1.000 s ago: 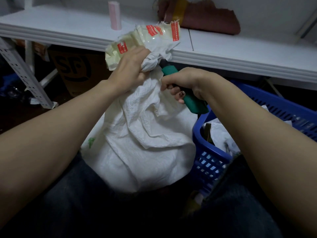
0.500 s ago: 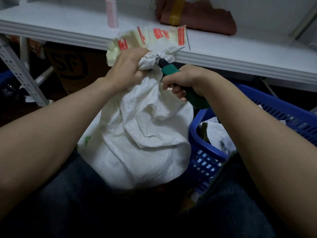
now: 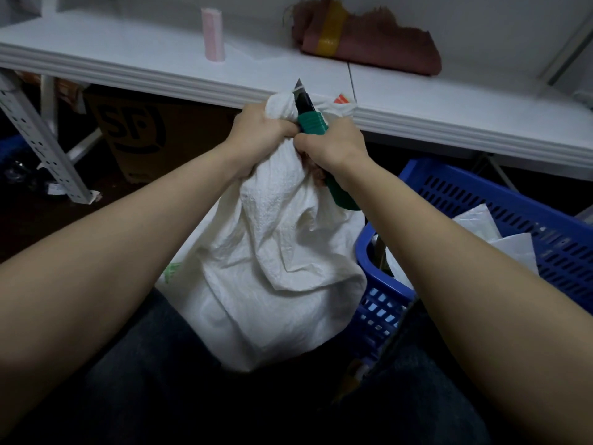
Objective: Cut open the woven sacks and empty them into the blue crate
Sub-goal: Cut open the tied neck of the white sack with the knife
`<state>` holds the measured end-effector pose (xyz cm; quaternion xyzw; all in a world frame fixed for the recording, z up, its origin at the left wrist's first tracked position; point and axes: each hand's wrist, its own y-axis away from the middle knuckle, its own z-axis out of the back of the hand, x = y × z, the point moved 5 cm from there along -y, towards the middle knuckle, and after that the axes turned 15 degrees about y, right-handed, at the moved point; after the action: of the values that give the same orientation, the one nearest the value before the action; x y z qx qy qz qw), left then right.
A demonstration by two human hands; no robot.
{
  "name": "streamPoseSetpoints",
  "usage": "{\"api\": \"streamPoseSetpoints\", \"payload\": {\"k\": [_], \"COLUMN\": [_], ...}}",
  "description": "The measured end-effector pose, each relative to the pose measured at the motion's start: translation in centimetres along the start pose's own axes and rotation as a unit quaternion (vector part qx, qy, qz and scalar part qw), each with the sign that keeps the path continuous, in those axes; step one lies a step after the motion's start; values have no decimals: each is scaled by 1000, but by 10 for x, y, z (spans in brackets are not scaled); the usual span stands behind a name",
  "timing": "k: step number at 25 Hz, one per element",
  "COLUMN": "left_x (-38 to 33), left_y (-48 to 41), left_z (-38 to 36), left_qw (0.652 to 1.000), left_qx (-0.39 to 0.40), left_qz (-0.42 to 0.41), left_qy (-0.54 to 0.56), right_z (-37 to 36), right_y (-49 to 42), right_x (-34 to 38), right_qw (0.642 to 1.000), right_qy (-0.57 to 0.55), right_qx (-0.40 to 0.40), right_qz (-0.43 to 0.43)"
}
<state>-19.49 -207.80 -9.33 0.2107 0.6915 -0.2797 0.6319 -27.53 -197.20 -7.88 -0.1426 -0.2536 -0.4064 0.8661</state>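
A white woven sack (image 3: 272,271) stands between my knees, its neck bunched at the top. My left hand (image 3: 256,133) grips that bunched neck. My right hand (image 3: 333,146) grips a green utility knife (image 3: 309,118), right beside the left hand. The knife's blade pokes up past the neck, its tip above the white cloth. A scrap of the taped top, cream with red marks (image 3: 340,102), shows just behind the knife. The blue crate (image 3: 500,194) stands at my right, with white bags lying inside it.
A white table (image 3: 449,101) runs across the back with a pink roll (image 3: 212,33) and a brownish sack bundle (image 3: 369,40) on it. Under it stand a brown cardboard box (image 3: 134,133) and a perforated metal leg (image 3: 35,136). Dark floor lies at left.
The knife has swung from lying sideways under the neck to pointing up through it. The large taped top flap that stood above my left hand is almost gone from view. Both hands have closed together.
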Motion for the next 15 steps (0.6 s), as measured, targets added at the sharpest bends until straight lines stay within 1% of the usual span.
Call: {"api": "streamPoseSetpoints", "payload": {"k": [2,6,10,12,13,15], "left_x": [5,5,8,8,7,2], "left_y": [-2,3,2,2,2,2], "left_z": [0,-7,-2,0,3,9], "left_qw": [998,989,980,979,982,994], "left_qx": [-22,-31,-28,-1,13,43], "left_qz": [44,96,124,117,97,28], "left_qy": [50,111,150,170,162,100], "right_z": [-3,-7,-8,-8,-9,-9], "right_y": [2,3,3,2,3,4], "right_x": [2,2,4,7,8,4], "right_qw": [1000,998,998,999,1000,1000], "right_qy": [11,23,22,-2,-7,-12], "right_qx": [-14,-56,-61,-41,-26,-3], "right_qz": [-1,-13,-14,-3,2,0]}}
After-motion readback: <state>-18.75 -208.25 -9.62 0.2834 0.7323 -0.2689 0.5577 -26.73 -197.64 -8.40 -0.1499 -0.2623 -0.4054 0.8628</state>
